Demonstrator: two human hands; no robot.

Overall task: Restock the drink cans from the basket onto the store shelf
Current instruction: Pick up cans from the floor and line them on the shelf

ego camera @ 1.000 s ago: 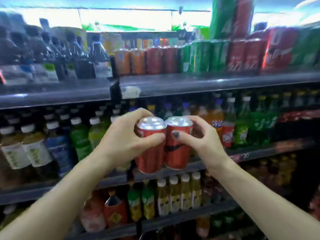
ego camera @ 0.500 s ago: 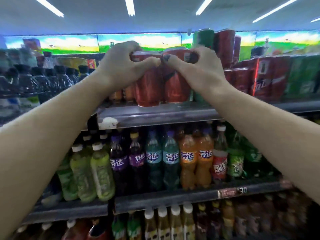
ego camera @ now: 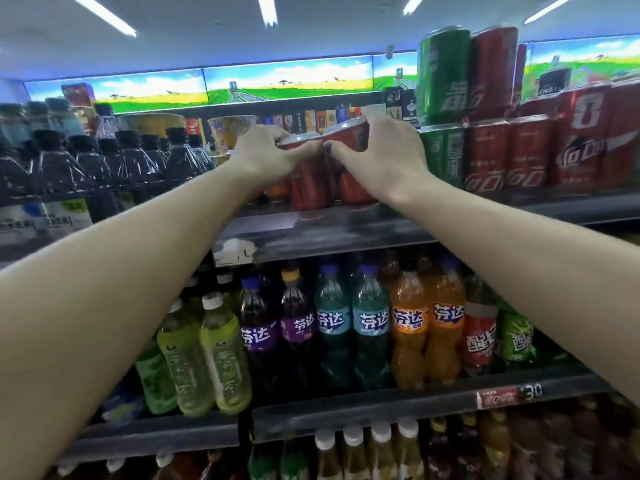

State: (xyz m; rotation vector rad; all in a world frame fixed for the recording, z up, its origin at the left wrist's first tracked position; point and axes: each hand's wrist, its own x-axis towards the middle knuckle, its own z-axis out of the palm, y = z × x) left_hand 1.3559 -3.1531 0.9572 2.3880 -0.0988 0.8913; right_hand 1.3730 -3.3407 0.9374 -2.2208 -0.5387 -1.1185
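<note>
Both arms up to top shelf [ego camera: 346,233]. L hand [ego camera: 266,157] grips left can [ego camera: 306,188], R hand [ego camera: 381,157] grips right can [ego camera: 349,188]; cans side by side, touching, bases at or just over the shelf front edge, can't tell if seated. Right can tilted. Judged: this pair nearly placed, release left; basket not in view, remaining stock unknown. Room: tight slot, green cans [ego camera: 443,154] just right, orange cans behind-left; push straight back.
</note>
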